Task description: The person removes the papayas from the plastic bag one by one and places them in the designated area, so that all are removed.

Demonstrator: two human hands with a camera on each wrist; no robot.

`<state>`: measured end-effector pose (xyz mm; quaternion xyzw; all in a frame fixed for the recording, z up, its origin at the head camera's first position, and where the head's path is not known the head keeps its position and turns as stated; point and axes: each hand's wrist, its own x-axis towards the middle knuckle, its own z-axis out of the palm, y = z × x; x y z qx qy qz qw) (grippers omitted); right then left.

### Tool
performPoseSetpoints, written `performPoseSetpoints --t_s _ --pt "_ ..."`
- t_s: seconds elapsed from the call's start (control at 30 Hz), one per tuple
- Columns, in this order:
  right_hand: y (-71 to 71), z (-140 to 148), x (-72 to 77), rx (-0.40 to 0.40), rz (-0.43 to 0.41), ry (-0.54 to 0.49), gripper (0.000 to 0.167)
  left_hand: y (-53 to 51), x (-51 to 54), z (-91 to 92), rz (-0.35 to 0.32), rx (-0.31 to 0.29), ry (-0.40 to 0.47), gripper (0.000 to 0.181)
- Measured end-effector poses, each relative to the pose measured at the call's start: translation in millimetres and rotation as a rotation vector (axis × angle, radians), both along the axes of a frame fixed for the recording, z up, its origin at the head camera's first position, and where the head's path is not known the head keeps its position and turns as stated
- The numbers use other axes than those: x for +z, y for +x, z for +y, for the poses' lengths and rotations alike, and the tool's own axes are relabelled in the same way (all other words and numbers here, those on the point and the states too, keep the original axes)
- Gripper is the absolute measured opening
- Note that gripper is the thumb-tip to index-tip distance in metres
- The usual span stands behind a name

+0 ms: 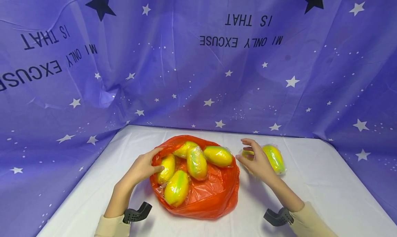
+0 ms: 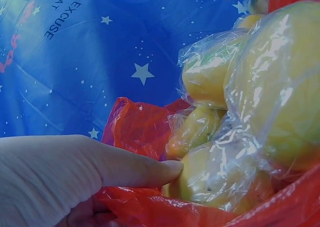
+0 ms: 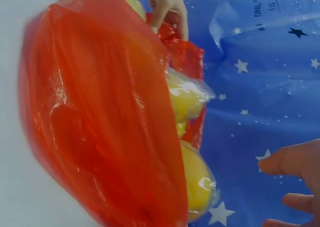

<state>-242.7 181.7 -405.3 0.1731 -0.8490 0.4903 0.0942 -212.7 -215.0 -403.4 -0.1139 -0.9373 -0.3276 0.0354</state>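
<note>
A red plastic bag (image 1: 214, 204) sits with its mouth spread on the white table. Inside lie several yellow-green, mango-like fruits (image 1: 196, 163) in clear wrapping. My left hand (image 1: 141, 168) grips the bag's left rim, fingers outside and thumb inside. That thumb touches a wrapped fruit (image 2: 215, 177) in the left wrist view. Right of the bag, my right hand (image 1: 257, 163) has its fingers spread and loosely bent, holding nothing. Two more wrapped fruits lie on the table by it: one (image 1: 274, 158) in plain sight, the other (image 1: 247, 154) partly hidden behind the hand.
The white-covered table (image 1: 325, 188) extends on both sides of the bag. A purple cloth (image 1: 198, 75) with stars and lettering hangs behind it and along the sides. Black wrist mounts (image 1: 138, 212) sit on both forearms.
</note>
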Motion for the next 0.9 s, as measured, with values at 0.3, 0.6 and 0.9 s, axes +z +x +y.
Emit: performPoseSetpoints --t_s 0.3,0.6,0.9 --pt "-11.7 -24 -6.8 0.016 0.006 0.096 0.049 0.8 2.1 0.4 0.006 -0.002 -0.006 0.064" --pt "-25.0 -42 -17.1 0.029 0.101 0.232 0.047 0.8 1.6 0.4 0.002 0.003 -0.009 0.064" --pt "-31.7 -48 -19.2 0.019 0.076 0.271 0.049 -0.5 0.6 0.5 0.003 0.006 -0.011 0.064"
